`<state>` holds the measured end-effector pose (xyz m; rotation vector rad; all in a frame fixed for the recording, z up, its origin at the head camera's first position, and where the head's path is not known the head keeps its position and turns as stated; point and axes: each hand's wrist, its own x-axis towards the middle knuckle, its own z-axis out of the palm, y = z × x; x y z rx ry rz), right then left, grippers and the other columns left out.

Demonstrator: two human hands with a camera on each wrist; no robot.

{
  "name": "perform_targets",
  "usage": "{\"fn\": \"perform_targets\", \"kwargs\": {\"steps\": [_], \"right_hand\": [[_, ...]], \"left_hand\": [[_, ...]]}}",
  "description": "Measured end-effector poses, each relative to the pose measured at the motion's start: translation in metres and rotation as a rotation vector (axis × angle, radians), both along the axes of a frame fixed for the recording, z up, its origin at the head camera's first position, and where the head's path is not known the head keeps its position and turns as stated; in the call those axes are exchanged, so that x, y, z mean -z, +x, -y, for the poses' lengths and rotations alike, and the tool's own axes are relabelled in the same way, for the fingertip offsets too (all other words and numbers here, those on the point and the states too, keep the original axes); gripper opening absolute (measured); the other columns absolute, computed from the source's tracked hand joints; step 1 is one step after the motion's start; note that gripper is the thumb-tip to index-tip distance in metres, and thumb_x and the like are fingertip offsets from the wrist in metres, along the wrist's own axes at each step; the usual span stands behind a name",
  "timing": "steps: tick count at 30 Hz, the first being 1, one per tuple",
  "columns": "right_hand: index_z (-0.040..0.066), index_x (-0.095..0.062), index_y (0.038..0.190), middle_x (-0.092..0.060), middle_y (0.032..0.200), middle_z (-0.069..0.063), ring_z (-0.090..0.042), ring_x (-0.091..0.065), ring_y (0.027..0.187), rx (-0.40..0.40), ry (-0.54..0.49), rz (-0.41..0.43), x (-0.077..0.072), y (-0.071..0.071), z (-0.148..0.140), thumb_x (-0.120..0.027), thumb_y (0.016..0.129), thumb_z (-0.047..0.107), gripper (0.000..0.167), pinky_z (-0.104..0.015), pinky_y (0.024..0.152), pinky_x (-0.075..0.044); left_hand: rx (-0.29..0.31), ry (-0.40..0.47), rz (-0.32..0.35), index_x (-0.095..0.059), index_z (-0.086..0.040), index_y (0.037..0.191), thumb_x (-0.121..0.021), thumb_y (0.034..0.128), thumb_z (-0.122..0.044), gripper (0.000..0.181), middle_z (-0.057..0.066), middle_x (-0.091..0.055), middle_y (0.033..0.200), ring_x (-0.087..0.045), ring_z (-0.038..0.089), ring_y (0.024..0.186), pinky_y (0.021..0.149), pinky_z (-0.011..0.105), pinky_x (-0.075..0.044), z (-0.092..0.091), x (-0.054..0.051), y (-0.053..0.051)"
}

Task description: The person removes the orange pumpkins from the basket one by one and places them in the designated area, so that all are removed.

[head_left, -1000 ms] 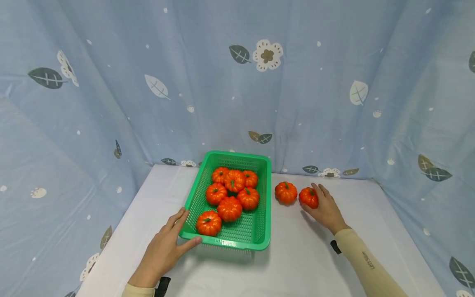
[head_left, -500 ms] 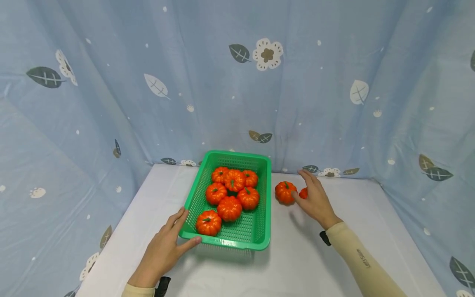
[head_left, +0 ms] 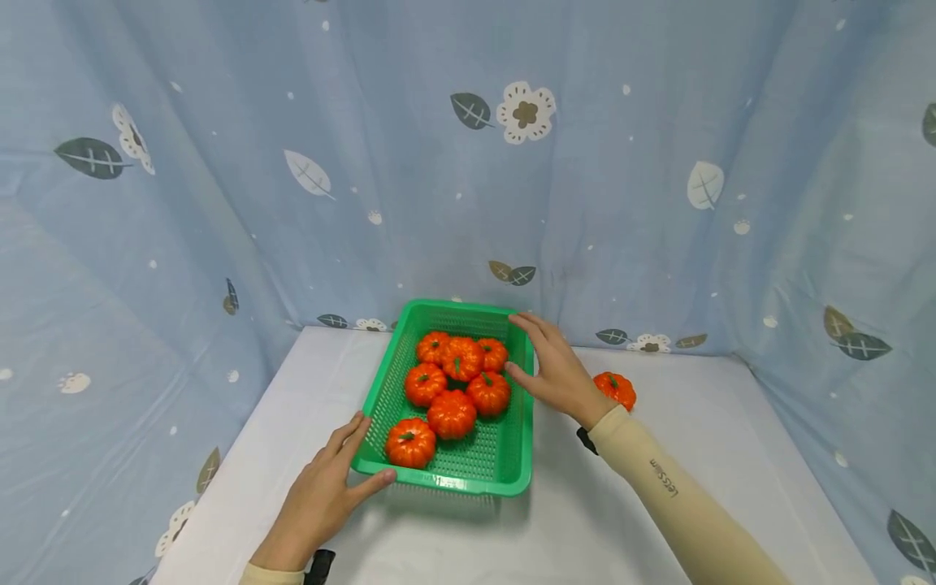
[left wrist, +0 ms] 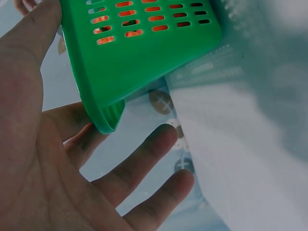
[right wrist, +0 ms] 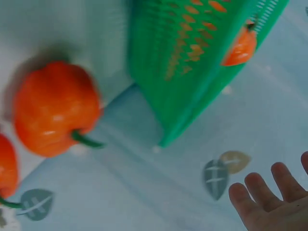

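Spread fingers of my left hand [head_left: 314,496] [left wrist: 53,149] touch the near-left corner of the green basket [head_left: 468,485] [left wrist: 139,62], with the thumb along its front rim. Several orange-red pumpkins [head_left: 451,414] lie inside the basket. My right hand [head_left: 557,375] [right wrist: 276,204] is over the basket's right rim, its fingers parted and nothing in them. Outside the basket, one pumpkin [head_left: 614,391] sits by the right wrist. The right wrist view shows two outside pumpkins, a nearer one [right wrist: 55,108] and one cut off at the left edge [right wrist: 6,168].
The white tabletop [head_left: 607,520] extends in front of the basket and to both sides. A blue curtain [head_left: 409,162] with leaves and flowers hangs behind the table and along the sides.
My right hand has moved left from the rightmost pumpkin, past the other outside pumpkin, to the basket's right rim. It carries nothing, and that other pumpkin is now hidden in the head view. My left hand stays put.
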<state>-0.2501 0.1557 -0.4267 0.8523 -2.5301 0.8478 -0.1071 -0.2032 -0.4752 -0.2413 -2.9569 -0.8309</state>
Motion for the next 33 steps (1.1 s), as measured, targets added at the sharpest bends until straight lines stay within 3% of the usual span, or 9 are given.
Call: {"fn": "perform_targets", "kwargs": {"steps": [3,7,11,16,27,33], "right_hand": [[0.011,-0.039,0.155,-0.039,0.157,-0.011,-0.033,-0.037,0.144,-0.02,-0.022,0.057,-0.008,-0.004,0.016,-0.074,0.092,0.026,0.073,-0.054,0.114,-0.034],[0.01,-0.036,0.156,-0.037,0.158,-0.01,-0.03,-0.035,0.145,-0.039,-0.088,0.21,-0.015,-0.011,0.036,-0.073,0.094,0.025,0.074,-0.053,0.116,-0.032],[0.013,-0.033,0.158,-0.034,0.16,-0.007,-0.026,-0.032,0.147,-0.038,-0.111,0.359,-0.01,-0.019,0.051,-0.073,0.096,0.025,0.075,-0.049,0.117,-0.032],[0.018,-0.03,0.16,-0.03,0.162,-0.007,-0.028,-0.03,0.148,-0.034,-0.071,0.474,0.001,-0.026,0.064,-0.074,0.095,0.024,0.078,-0.051,0.117,-0.032],[0.017,-0.031,0.16,-0.027,0.163,-0.01,-0.039,-0.025,0.149,0.008,0.087,0.549,0.008,-0.035,0.078,-0.074,0.095,0.024,0.078,-0.055,0.114,-0.034],[0.02,-0.033,0.159,-0.029,0.162,-0.011,-0.037,-0.03,0.147,0.036,0.184,0.548,0.013,-0.037,0.09,-0.075,0.094,0.022,0.077,-0.052,0.113,-0.036]], "left_hand": [[0.0,-0.005,-0.002,-0.036,-0.014,0.159,-0.06,0.087,-0.074,0.097,0.007,-0.033,0.162,-0.048,0.045,0.133,0.096,0.067,-0.044,-0.001,0.001,0.0],[-0.003,-0.008,-0.012,-0.036,-0.014,0.159,-0.06,0.087,-0.073,0.096,0.007,-0.034,0.162,-0.048,0.044,0.133,0.096,0.068,-0.044,-0.001,0.001,0.0],[-0.001,-0.009,-0.012,-0.036,-0.014,0.159,-0.06,0.0872,-0.073,0.096,0.007,-0.034,0.162,-0.049,0.044,0.133,0.096,0.067,-0.044,-0.002,0.001,0.0],[0.001,-0.011,-0.012,-0.037,-0.014,0.159,-0.06,0.0873,-0.073,0.096,0.006,-0.034,0.162,-0.05,0.044,0.131,0.095,0.067,-0.044,-0.003,0.001,0.001],[-0.006,-0.017,0.009,-0.036,-0.015,0.159,-0.058,0.0869,-0.075,0.097,0.008,-0.033,0.162,-0.049,0.045,0.132,0.095,0.067,-0.044,-0.002,-0.001,0.001],[-0.006,-0.02,0.003,-0.036,-0.014,0.159,-0.058,0.0876,-0.074,0.096,0.007,-0.033,0.162,-0.049,0.045,0.132,0.094,0.068,-0.044,-0.001,-0.002,0.001]]}}
